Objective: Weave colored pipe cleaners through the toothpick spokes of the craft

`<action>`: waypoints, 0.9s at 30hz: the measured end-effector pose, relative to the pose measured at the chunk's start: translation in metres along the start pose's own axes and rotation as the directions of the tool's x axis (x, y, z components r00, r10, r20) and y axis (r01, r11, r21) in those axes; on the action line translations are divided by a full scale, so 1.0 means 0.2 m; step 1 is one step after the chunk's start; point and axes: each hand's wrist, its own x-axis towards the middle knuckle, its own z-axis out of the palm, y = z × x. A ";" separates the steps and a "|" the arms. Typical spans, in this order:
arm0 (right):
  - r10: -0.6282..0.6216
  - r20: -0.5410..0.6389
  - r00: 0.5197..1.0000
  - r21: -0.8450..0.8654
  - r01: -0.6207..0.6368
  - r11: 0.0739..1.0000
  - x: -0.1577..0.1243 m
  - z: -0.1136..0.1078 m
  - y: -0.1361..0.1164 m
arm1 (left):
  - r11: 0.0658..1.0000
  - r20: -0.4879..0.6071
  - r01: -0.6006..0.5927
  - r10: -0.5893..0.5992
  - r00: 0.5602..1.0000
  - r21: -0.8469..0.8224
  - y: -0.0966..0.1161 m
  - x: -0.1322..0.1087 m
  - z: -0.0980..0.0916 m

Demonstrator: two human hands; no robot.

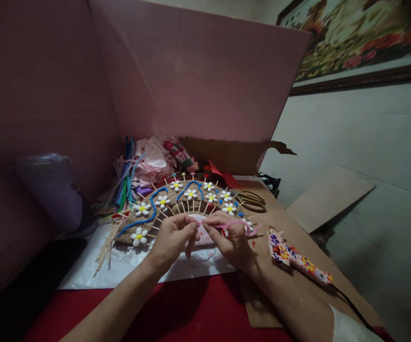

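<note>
Pipe cleaner (241, 222) pinched in right hand (232, 243).

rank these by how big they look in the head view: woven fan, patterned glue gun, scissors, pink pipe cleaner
1. woven fan, clearly largest
2. glue gun
3. scissors, but they lie farther off, so unsure against the glue gun
4. pipe cleaner, thin and partly covered

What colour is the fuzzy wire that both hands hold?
Pink. The fuzzy wire runs between left hand and right hand, best seen in the head view.
</note>
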 end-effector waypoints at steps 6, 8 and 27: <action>-0.076 0.077 0.994 -0.004 0.076 0.997 -0.03 0.02 -0.02 | 0.990 -0.088 -0.015 0.003 0.996 -0.138 -0.08 0.00 0.02; -0.038 0.064 0.997 -0.012 0.039 0.999 -0.04 0.03 -0.03 | 0.987 -0.087 -0.004 -0.010 0.996 -0.162 -0.09 0.01 0.03; 0.034 -0.019 0.999 -0.045 -0.035 0.998 0.00 -0.01 0.02 | 0.986 0.033 -0.014 0.009 0.999 0.164 -0.03 0.01 0.00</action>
